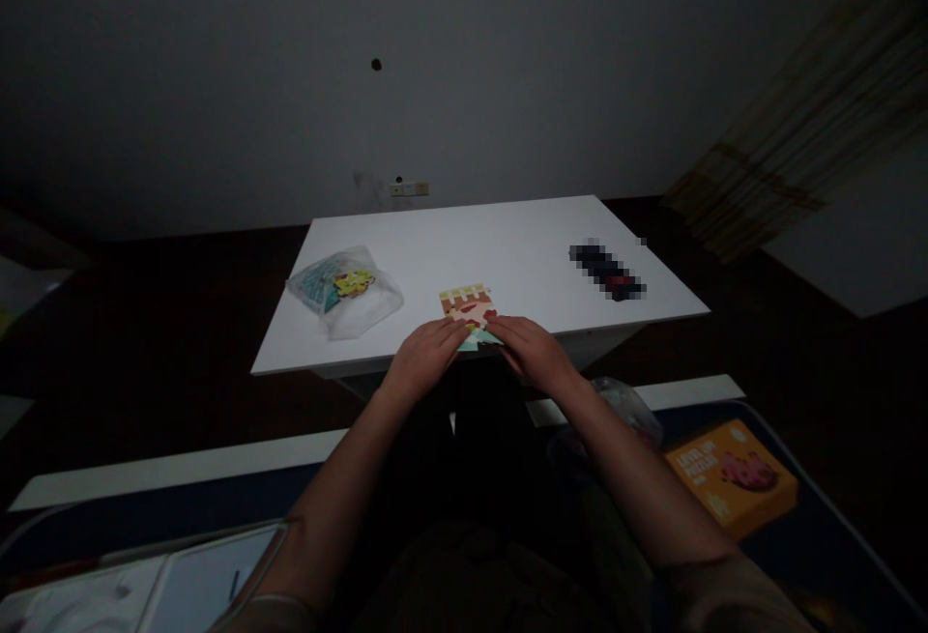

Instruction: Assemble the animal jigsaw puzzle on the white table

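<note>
A partly joined jigsaw puzzle (468, 302) with yellow, brown, pink and mint-green parts lies at the front edge of the white table (464, 237). On its left side, my left hand (427, 358) has its fingers together, tips on the lower part of the puzzle. My right hand (535, 353) grips the lower right side in the same way, near a small dark red patch. Both hands cover parts of the puzzle's lower edge. Whatever lies under the fingers is hidden, and the thumbs are hard to make out.
A clear plastic bag (362, 314) with teal and yellow-green puzzle pieces lies on the table's left. A pixelated dark object (607, 271) is on the right. Beside my right arm are an orange puzzle box (732, 478) and another clear bag (627, 406). A white flat case (166, 580) sits lower left.
</note>
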Demonstrator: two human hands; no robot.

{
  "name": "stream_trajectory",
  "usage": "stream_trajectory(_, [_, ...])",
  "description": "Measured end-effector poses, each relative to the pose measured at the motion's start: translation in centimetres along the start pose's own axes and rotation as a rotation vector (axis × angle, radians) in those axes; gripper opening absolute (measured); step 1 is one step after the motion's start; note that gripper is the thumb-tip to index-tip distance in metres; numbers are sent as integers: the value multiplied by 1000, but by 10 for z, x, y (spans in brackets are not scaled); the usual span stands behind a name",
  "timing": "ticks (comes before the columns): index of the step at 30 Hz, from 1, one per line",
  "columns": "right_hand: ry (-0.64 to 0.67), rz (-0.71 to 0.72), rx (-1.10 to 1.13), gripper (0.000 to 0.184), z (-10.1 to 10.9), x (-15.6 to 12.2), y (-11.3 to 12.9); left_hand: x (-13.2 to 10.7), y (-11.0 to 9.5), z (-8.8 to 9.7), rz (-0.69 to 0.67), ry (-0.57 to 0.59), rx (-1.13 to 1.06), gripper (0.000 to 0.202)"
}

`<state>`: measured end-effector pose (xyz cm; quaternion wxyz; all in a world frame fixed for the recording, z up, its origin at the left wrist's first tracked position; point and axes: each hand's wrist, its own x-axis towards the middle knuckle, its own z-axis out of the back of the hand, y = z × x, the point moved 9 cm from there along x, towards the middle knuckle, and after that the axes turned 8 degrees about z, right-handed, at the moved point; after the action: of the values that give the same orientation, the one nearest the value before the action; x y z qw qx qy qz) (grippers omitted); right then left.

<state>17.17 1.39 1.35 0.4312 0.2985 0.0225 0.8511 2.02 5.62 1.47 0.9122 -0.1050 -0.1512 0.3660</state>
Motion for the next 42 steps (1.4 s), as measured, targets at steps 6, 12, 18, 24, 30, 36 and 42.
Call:
stream_trajectory(6, [-5, -65, 60, 46, 8, 7, -13, 9, 7, 12, 88, 19, -87, 30])
stream_trajectory(12, [-19, -134, 108, 27, 24, 34, -20, 19, 16, 30, 171, -2, -206, 34])
stream_trajectory(18, [-134, -325, 180, 24, 24, 33, -43, 20, 30, 38, 300, -53, -287, 34])
stream_trajectory(24, [-175, -186, 47, 35, 19, 35, -34, 23, 19, 22, 189, -56, -94, 38])
stream_trajectory(30, [3, -42, 15, 45, 7, 35, -9, 11, 7, 7, 73, -13, 8, 53])
stream_trajectory(36, [50, -2, -11, 51, 0, 15, -4, -3, 5, 5, -1, 32, -1, 57])
stream_trajectory(42, [64, 19, -28, 48, -7, 6, -10, -8, 7, 3, -61, 11, -64, 54])
